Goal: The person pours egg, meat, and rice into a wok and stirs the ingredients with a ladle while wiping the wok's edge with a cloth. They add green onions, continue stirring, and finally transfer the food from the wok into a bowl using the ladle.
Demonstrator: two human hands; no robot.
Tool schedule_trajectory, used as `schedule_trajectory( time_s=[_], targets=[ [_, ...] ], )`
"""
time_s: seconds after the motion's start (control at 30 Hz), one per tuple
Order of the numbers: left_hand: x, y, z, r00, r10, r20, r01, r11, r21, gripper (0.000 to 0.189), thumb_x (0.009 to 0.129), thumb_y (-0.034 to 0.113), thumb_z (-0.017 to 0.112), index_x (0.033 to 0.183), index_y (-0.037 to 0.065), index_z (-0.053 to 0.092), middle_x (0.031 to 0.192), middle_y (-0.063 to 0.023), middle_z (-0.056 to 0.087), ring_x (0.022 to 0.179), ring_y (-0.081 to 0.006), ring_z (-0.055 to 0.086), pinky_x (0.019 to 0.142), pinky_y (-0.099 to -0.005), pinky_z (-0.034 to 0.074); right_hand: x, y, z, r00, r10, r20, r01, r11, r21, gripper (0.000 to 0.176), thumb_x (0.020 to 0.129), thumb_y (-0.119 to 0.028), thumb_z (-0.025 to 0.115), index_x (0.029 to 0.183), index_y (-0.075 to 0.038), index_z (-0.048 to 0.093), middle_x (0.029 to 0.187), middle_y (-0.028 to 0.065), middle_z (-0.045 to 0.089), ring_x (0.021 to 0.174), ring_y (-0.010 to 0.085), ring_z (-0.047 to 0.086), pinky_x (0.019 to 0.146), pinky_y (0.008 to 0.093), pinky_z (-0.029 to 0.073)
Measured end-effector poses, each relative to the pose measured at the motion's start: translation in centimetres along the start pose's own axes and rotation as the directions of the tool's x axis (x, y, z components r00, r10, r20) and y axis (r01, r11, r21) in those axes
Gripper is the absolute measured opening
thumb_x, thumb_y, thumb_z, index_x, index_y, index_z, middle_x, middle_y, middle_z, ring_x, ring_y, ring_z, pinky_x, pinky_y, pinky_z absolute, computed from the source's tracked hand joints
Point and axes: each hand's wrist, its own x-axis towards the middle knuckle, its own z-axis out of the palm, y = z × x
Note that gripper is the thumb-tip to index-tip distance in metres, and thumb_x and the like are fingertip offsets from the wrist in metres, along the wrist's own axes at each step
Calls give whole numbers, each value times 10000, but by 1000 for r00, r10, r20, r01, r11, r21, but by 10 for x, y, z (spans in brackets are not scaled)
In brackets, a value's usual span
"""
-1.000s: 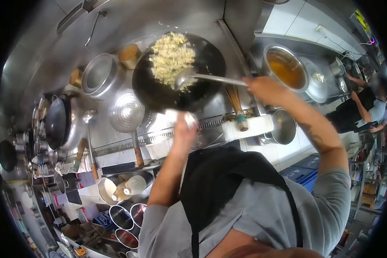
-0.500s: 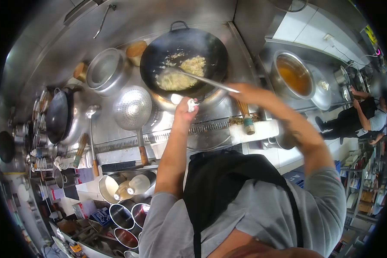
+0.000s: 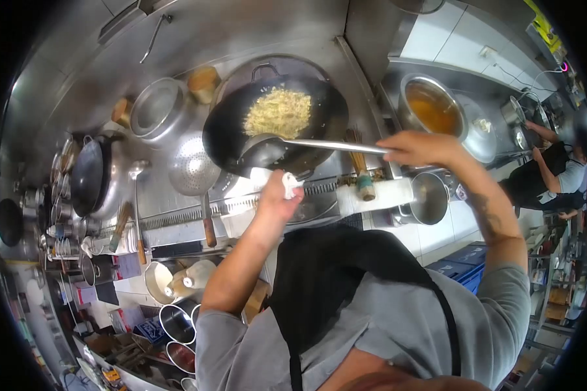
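Note:
A black wok (image 3: 225, 130) is lifted and tilted off the stove ring (image 3: 310, 63), its near edge toward me. My left hand (image 3: 278, 199) is closed around a folded white cloth (image 3: 261, 176) and grips the wok's near rim through it. Loose, yellowish chopped food (image 3: 279, 111) is bunched on the far side of the wok. My right hand (image 3: 419, 148) is wrapped round the end of a long-handled metal ladle (image 3: 336, 144). The ladle's bowl is low in the wok, just on the near side of the food.
Left of the wok stand a perforated skimmer (image 3: 194, 166) and a metal pot (image 3: 156, 109). A bamboo brush (image 3: 364, 186) lies on the right by a white ledge. Beyond is a basin of orange liquid (image 3: 434, 112). Another person (image 3: 548, 169) works at the far right.
The wok has come up off the burner and tipped toward me. Its food has shifted to the far side in one heap. My right hand and the ladle have moved right and lower.

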Motion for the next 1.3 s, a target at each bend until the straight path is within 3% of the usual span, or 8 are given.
schedule_trajectory(
  time_s=[0.17,0.23,0.53,0.57,0.7,0.97,1.1,1.3],
  targets=[
    [71,-19,-80,887,322,330,-454,736,502,134,898,222,522,997,149,574,799,-9,589,672,-121,555,460,-257,408,62,19,24,968,193,-159,-203,978,-50,278,932,-196,496,1149,-30,549,853,195,652,802,345,640,752,461,484],
    [78,-59,-140,989,-69,128,67,998,18,171,890,228,546,1041,155,577,786,-1,585,664,-118,555,462,-267,408,65,26,31,924,132,-359,-182,977,-110,284,929,-191,494,1151,-20,544,863,218,647,824,378,631,759,477,481],
    [48,5,-37,915,352,196,-403,790,462,159,956,200,430,974,77,528,791,-36,552,643,-161,503,465,-241,385,-5,-45,-21,992,121,-47,-126,982,-143,303,925,-217,521,1164,-31,539,829,198,643,795,369,636,722,460,492],
    [0,1,-4,1000,11,-4,-11,1000,26,145,949,167,421,976,72,528,791,-35,552,642,-160,500,453,-244,377,-5,-7,-9,981,-170,-97,152,974,-170,297,926,-224,523,1165,-50,551,800,168,640,749,326,639,695,444,500],
    [19,21,-2,998,42,37,-42,999,5,131,942,167,432,999,88,520,800,-43,561,608,-161,507,441,-249,381,26,-16,-11,966,250,64,-247,968,-52,312,933,-237,506,1176,-46,552,861,160,651,778,335,640,675,441,509],
    [34,-48,-86,998,61,-21,-57,989,134,133,918,276,512,934,151,552,719,-19,583,580,-138,549,423,-253,400,37,6,56,806,99,-584,-13,989,149,502,916,-195,550,1367,-36,401,740,121,596,629,246,596,548,354,476],
    [114,31,-60,996,72,50,-75,996,54,94,893,166,477,896,106,549,737,-29,582,589,-129,530,415,-233,367,6,-82,-8,882,290,-371,203,476,855,524,917,-214,566,1372,-22,392,735,39,522,501,93,476,417,228,416],
    [153,33,-67,998,62,14,-63,992,110,53,850,130,532,896,105,540,787,-27,568,667,-135,530,437,-265,369,99,-32,44,973,99,-209,228,-272,935,439,928,-235,558,1313,-52,453,755,4,496,474,38,397,371,211,349]
  ],
)
